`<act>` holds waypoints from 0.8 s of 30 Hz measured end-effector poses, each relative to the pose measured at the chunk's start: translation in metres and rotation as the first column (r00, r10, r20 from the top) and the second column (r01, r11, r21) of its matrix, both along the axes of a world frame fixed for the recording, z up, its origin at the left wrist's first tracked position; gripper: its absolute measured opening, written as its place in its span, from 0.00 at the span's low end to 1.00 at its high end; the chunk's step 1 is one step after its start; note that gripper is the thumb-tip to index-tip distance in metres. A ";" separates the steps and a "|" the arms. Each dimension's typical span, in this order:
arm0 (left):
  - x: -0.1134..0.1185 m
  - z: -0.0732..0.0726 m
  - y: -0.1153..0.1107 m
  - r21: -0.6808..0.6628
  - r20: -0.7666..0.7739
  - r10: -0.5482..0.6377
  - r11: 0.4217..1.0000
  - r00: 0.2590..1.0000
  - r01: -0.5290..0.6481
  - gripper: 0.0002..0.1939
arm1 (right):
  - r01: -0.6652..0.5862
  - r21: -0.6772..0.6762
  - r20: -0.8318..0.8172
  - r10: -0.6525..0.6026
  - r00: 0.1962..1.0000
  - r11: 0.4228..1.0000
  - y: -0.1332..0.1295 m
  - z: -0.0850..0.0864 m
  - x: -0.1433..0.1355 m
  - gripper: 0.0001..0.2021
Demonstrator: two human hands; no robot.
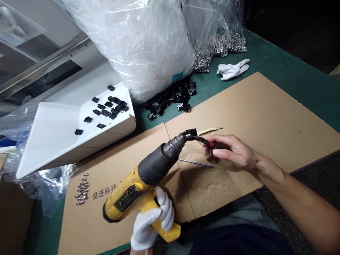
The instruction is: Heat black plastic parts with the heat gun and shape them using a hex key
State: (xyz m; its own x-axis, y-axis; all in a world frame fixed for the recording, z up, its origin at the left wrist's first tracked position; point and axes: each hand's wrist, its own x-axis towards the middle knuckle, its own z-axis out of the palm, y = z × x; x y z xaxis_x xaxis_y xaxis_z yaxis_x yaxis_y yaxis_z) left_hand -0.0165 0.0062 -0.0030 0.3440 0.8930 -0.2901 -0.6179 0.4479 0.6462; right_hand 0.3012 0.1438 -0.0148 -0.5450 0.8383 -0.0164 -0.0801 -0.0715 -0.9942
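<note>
My left hand (152, 221), in a white glove, is wrapped round the handle of a yellow heat gun (138, 184). The gun's dark metal nozzle (174, 146) points up and to the right. My bare right hand (232, 152) grips a pair of tweezers (207, 142) with dark tips and a red mark. At the tips is a small black plastic part (190, 134) with a shiny metal piece, right in front of the nozzle. Behind the black part lies a tool with a cream handle (209, 131). A thin metal rod (196, 163) rests on the cardboard (225, 187) below.
A white tray (61, 156) with several black parts stands at the left. More black parts (177, 97) are heaped beside a large plastic bag (138, 46). Bags of metal pieces (204, 58) and a white glove (233, 69) lie farther back. Small metal pieces (82, 189) sit on the cardboard's left.
</note>
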 end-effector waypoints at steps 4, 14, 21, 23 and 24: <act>0.000 -0.001 -0.002 0.007 -0.006 0.012 1.000 1.000 -0.012 0.07 | -0.021 -0.050 -0.036 0.019 0.999 0.999 -0.001 0.000 0.001 0.19; -0.005 -0.006 -0.005 0.023 -0.006 -0.010 1.000 1.000 0.010 0.08 | -0.200 -0.190 -0.104 0.183 0.978 0.961 0.007 0.010 0.024 0.23; -0.007 -0.008 -0.006 0.039 -0.043 -0.048 0.998 0.998 0.050 0.09 | -0.344 -0.289 -0.183 0.301 0.936 0.894 0.012 0.012 0.040 0.22; -0.009 -0.009 -0.008 0.034 -0.052 -0.053 0.998 0.997 0.055 0.09 | -0.376 -0.313 -0.201 0.326 0.924 0.872 0.011 0.011 0.045 0.22; -0.009 -0.009 -0.008 0.032 -0.054 -0.058 0.998 0.997 0.060 0.09 | -0.386 -0.319 -0.214 0.331 0.919 0.866 0.011 0.011 0.047 0.22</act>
State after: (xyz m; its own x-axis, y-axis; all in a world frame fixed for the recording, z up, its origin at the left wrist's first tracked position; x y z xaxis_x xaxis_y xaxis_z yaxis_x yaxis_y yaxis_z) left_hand -0.0255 -0.0020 -0.0121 0.3809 0.8812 -0.2799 -0.5555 0.4601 0.6926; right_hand 0.3485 0.1550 -0.0037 -0.8256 0.5393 -0.1661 -0.1251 -0.4620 -0.8780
